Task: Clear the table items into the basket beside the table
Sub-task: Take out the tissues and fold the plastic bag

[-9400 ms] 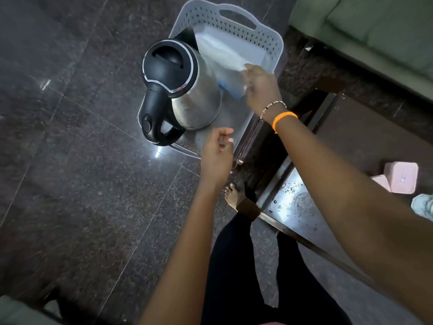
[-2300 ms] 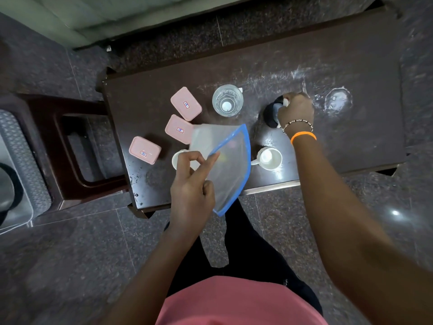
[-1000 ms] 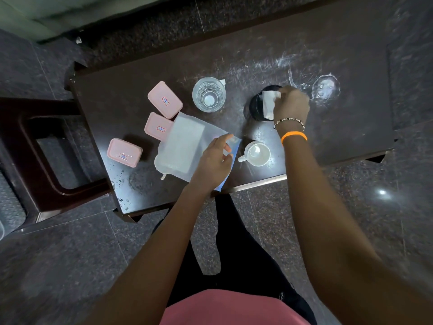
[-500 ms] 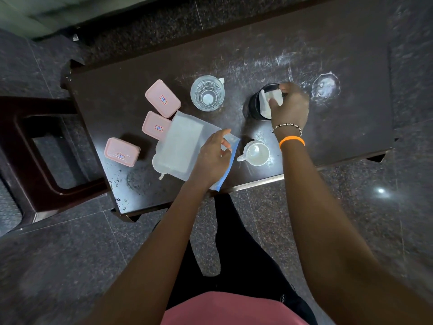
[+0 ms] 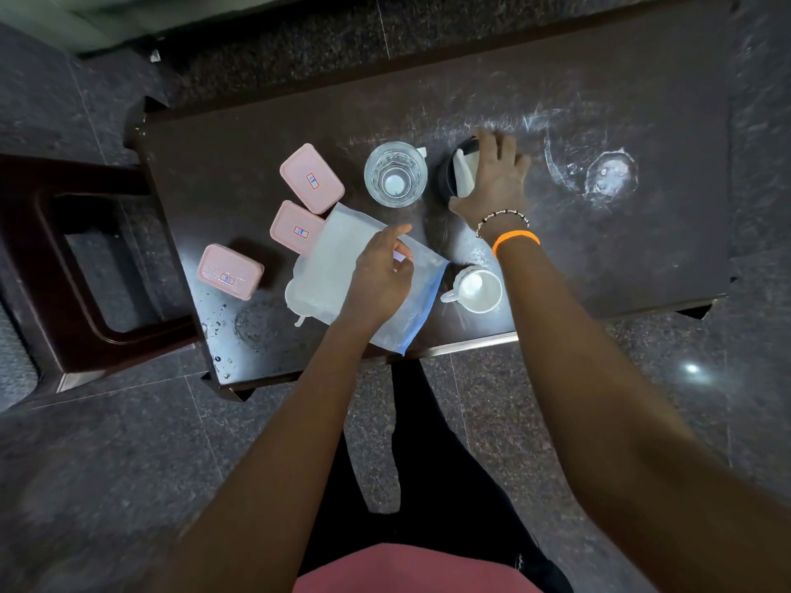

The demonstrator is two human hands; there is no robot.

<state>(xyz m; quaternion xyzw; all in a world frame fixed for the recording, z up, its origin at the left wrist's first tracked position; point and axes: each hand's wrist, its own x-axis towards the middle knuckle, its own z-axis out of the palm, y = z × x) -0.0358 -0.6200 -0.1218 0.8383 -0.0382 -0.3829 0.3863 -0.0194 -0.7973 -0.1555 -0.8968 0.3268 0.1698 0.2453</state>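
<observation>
Black cup (image 5: pixel 447 177) w/ white tissue, table (image 5: pixel 599 267) ctr, 3 o'clock of glass (image 5: pixel 396 174). Right hand (image 5: pixel 492 181) draped over rim, fingers spread; closure can't tell. Likely light, stiff: grip by wall. Left hand (image 5: pixel 379 278) loose on plastic bag (image 5: pixel 338 267), 7 o'clock.

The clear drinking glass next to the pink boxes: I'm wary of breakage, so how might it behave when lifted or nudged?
The clear drinking glass looks fragile; a knock against the small black container beside it could chip it. Its smooth wall may be slippery, so a firm grip seems wise. It stands upright on a broad base and looks empty, so it is probably light and would likely slide before tipping on the dark table.
</observation>
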